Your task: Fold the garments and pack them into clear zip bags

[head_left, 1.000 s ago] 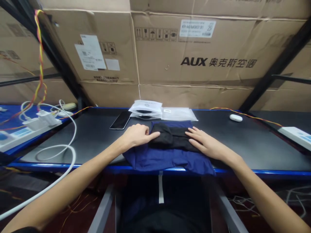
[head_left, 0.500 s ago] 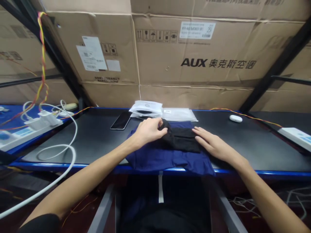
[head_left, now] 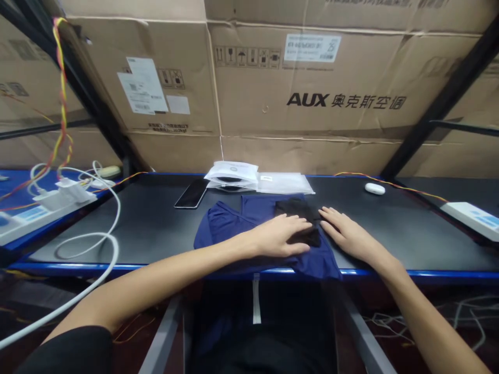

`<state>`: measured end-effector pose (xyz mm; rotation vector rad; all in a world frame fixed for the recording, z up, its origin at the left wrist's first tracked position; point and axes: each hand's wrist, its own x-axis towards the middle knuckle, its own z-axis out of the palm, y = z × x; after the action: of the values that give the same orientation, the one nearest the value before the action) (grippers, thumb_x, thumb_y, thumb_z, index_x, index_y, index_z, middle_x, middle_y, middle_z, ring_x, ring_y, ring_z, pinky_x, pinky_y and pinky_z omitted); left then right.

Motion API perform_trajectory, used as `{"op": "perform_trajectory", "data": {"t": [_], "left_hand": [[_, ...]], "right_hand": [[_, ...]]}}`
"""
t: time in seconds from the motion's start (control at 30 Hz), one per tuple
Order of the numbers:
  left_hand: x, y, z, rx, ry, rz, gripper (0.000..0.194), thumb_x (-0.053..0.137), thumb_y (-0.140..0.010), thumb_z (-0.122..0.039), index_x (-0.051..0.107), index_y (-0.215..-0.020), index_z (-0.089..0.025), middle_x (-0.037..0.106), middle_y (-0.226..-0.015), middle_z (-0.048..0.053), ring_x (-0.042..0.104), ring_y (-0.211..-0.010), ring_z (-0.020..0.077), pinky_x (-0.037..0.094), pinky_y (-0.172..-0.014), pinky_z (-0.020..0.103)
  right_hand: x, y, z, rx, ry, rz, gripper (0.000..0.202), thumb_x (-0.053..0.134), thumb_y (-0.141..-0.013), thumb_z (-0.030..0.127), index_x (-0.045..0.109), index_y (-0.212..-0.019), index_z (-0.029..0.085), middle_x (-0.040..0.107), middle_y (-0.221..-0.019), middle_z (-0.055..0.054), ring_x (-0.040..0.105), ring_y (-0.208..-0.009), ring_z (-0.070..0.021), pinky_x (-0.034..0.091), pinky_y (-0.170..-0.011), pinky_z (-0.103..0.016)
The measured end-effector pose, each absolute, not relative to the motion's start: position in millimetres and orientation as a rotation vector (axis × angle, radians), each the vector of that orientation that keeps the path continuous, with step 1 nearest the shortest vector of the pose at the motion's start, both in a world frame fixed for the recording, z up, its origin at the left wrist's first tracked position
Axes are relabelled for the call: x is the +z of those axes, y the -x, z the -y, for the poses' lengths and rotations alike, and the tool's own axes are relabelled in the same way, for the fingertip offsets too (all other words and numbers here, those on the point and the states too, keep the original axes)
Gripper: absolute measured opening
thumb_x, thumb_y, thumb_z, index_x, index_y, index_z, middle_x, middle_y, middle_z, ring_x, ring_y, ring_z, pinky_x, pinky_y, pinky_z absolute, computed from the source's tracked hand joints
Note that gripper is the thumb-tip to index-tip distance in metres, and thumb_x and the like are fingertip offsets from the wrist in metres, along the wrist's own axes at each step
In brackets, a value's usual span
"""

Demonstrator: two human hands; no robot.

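A navy blue cloth (head_left: pixel 224 224) is spread at the front of the dark table, with one part hanging over the blue edge. On its right part lies a small folded black cloth (head_left: pixel 294 206). My left hand (head_left: pixel 283 236) lies flat on the black cloth, fingers extended to the right, holding nothing. Its palm hides part of both cloths. At the right side of the black cloth, my right hand (head_left: pixel 346 234) rests palm down with its fingers apart and its fingertips by the cloth's edge.
Behind the cloth lie white plastic packets (head_left: pixel 234 174) and a flat pouch (head_left: pixel 284 183). A phone (head_left: pixel 192 194) is left of them. A white case (head_left: pixel 375 188) sits at right. Power strips (head_left: pixel 42 210) and a looping white cable (head_left: pixel 113 249) occupy the left; cardboard boxes (head_left: pixel 249 114) stand behind.
My left hand has let go of the black cloth's lifted left end and moved right, now flat on top. The black cloth is folded smaller. My right hand has barely moved.
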<state>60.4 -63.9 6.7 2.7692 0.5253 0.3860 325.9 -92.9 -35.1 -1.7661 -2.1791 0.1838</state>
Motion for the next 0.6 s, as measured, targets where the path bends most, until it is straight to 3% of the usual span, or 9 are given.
{"op": "perform_trajectory", "data": {"t": [0.27, 0.47, 0.6], "left_hand": [[13, 6, 43, 0.235, -2.750, -0.803, 0.063, 0.046, -0.102, -0.054, 0.042, -0.154, -0.019, 0.034, -0.163, 0.012, 0.027, -0.154, 0.0269, 0.022, -0.126, 0.043], [9, 51, 32, 0.086, -2.721, -0.983, 0.075, 0.040, -0.100, -0.066, 0.029, -0.160, -0.024, 0.017, -0.168, 0.009, 0.014, -0.157, 0.0274, 0.014, -0.127, 0.045], [5, 59, 33, 0.104, -2.708, -1.021, 0.074, 0.042, -0.099, -0.066, 0.030, -0.160, -0.024, 0.017, -0.168, 0.010, 0.015, -0.157, 0.0280, 0.015, -0.127, 0.046]], "right_hand": [[-12, -311, 96, 0.142, 1.473, 1.997, 0.049, 0.040, -0.102, 0.047, 0.065, -0.135, 0.021, 0.062, -0.143, -0.009, 0.047, -0.142, -0.0267, 0.033, -0.123, -0.048], [16, -286, 80, 0.386, 1.143, 2.432, 0.053, 0.057, -0.096, 0.052, 0.054, -0.147, 0.036, 0.041, -0.161, 0.003, 0.023, -0.154, -0.0294, 0.022, -0.125, -0.055], [14, -274, 69, 0.497, 1.123, 2.624, 0.060, 0.058, -0.095, 0.056, 0.048, -0.151, 0.037, 0.035, -0.163, 0.002, 0.020, -0.154, -0.0319, 0.016, -0.126, -0.059]]}}
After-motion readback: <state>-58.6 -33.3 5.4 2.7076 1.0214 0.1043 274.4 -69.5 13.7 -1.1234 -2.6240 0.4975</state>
